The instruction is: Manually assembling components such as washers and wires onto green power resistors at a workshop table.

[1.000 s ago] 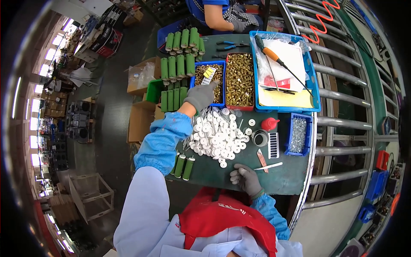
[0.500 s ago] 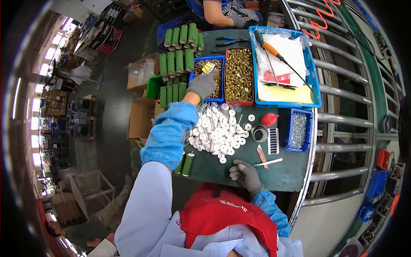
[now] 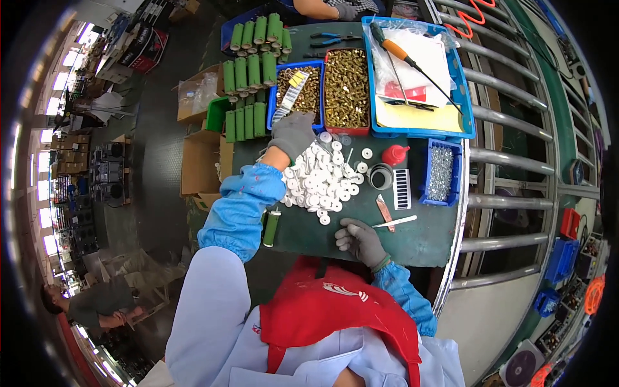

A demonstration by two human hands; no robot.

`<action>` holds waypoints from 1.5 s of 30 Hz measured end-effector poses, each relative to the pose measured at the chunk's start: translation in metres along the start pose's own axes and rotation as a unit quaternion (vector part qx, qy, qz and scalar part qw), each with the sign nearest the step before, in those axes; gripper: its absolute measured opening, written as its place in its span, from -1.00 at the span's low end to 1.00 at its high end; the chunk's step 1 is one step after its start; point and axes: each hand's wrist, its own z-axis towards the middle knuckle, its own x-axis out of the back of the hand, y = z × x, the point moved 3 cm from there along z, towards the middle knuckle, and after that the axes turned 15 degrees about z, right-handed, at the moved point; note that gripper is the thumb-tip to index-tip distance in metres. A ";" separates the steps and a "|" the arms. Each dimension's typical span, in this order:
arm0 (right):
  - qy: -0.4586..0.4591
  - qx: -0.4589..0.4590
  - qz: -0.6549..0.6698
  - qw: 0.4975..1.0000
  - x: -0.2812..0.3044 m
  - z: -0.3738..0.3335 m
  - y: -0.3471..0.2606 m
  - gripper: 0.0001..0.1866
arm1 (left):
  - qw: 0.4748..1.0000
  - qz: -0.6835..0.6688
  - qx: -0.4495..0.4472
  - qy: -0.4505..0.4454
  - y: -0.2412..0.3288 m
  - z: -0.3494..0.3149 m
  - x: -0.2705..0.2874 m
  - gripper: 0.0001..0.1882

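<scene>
The left hand (image 3: pixel 293 135), in a grey glove, is positioned at the near edge of a blue bin (image 3: pixel 302 64), with the far side of the white discs (image 3: pixel 322 180) just beside it. The fingers of this hand are directed away from the camera and are largely hidden; whether anything is grasped by it cannot be told. A pale strip with a yellow patch (image 3: pixel 294 88) is found lying aslant over the small brass pieces (image 3: pixel 311 97) in that bin, its lower end placed close to the glove; contact cannot be confirmed. The white discs are heaped loosely on the green table (image 3: pixel 309 235), and a few are seen apart from the heap. The right hand (image 3: pixel 363 243), likewise gloved, is held near the front edge of the table with its fingers loosely curled; nothing is seen gripped in it. Just beside it are noted a slim white tool (image 3: pixel 396 221) and a reddish strip (image 3: pixel 385 213), the former laid across the latter's lower end. Farther back, a grey ring (image 3: pixel 380 176), a card with dark bars (image 3: pixel 402 189) and a red bottle (image 3: pixel 394 154) are grouped. A red bin (image 3: pixel 348 131) filled with brass fittings is set against the right of the blue bin. Green cylinders (image 3: pixel 254 69) are stacked in rows to the left.
</scene>
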 end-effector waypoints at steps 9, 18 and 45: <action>-0.015 -0.003 0.019 1.000 0.004 0.002 0.002 -0.64 | 0.948 -0.255 -0.158 0.108 0.060 -0.056 -0.003 -0.60; -0.007 -0.005 -0.011 1.000 0.003 -0.001 0.002 -0.66 | 0.944 -0.302 -0.120 0.058 0.151 -0.118 -0.020 -0.26; 0.007 0.017 -0.060 0.998 -0.002 0.003 0.004 -0.63 | 0.875 -0.392 0.157 0.239 -0.073 -0.249 -0.091 -0.68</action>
